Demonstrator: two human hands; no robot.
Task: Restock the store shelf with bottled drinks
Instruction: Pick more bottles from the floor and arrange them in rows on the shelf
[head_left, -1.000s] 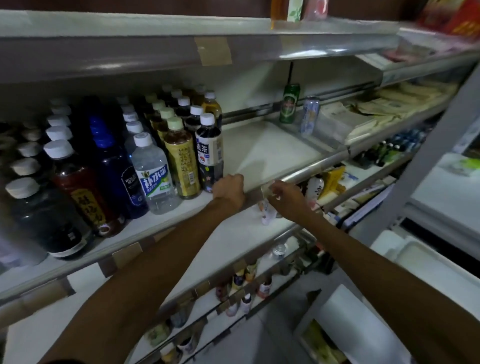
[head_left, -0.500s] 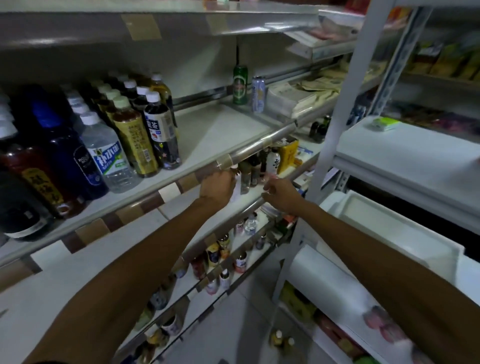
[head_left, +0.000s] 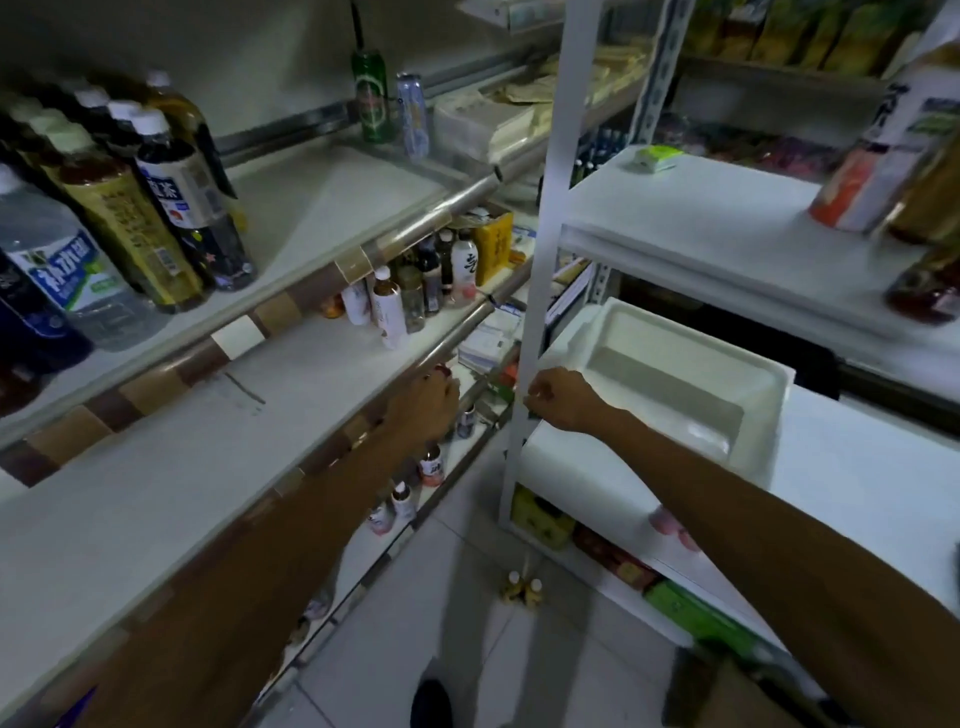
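The left grip (head_left: 423, 402) reaches down past the rail (head_left: 470, 327) of the middle shelf (head_left: 208, 467). Its back faces the camera and its fingers are hidden, so I cannot tell whether it has hold of anything. The right grip (head_left: 558, 397) hangs beside the white post (head_left: 550, 234), fingers curled in, with nothing visible in them.

Just below the left grip, small bottles (head_left: 431, 465) stand on the lower shelf. On the middle shelf a cluster (head_left: 410, 291) of small bottles sits at the far end, and the rest is bare. On the top shelf (head_left: 363, 197), big bottles (head_left: 156, 208) fill the left part, and two cans (head_left: 370, 96) stand at the back. A pair of bottles (head_left: 522, 590) waits on the floor.

Judging by the bare stretches, the restocking looks barely begun. Much of both upper shelves is left to fill, and no drink is plainly in hand.
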